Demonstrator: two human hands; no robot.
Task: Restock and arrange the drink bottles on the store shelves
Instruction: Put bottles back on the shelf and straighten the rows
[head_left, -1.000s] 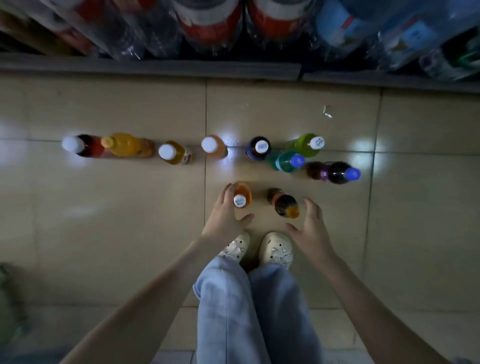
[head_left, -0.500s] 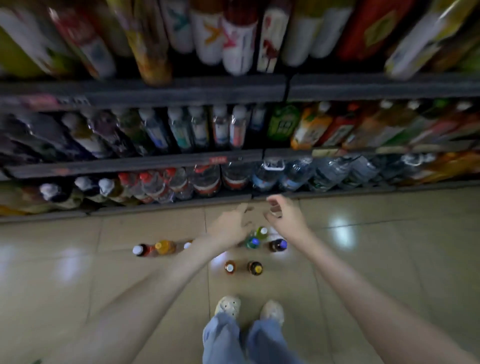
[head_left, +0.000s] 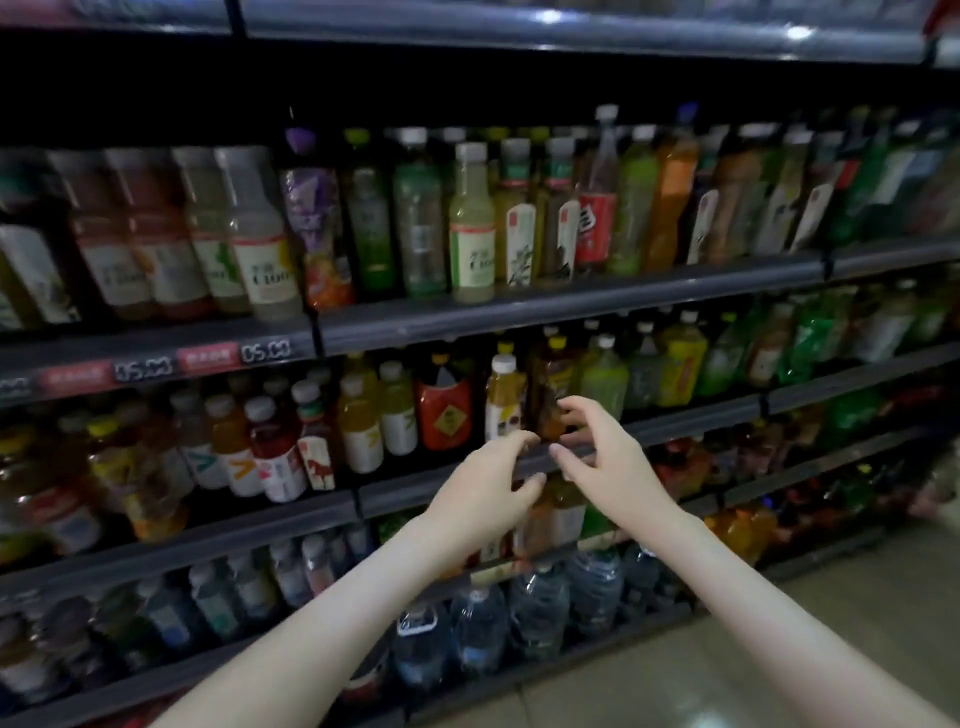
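Observation:
Both my hands are raised in front of the second shelf up (head_left: 675, 423), close together. My left hand (head_left: 488, 483) hovers with loosely curved fingers and holds nothing. My right hand (head_left: 602, 457) is also loosely curved, and its fingertips reach the lower part of a dark amber bottle with a yellow cap (head_left: 551, 387) standing on that shelf; its thumb stays in front of the shelf rail. A pale orange bottle with a white cap (head_left: 504, 395) stands just left of the amber one, and a red-labelled bottle (head_left: 444, 408) is further left.
Shelves packed with drink bottles fill the view: juice and tea bottles on the upper shelf (head_left: 571, 306), large water bottles (head_left: 535, 608) on the bottom row. Price tags (head_left: 265, 352) sit on the rail at left. Tiled floor (head_left: 779, 665) shows at lower right.
The view has swung up from the floor bottles to the shelves. Both hands rose from the two bottles by my feet to the second shelf, carrying nothing.

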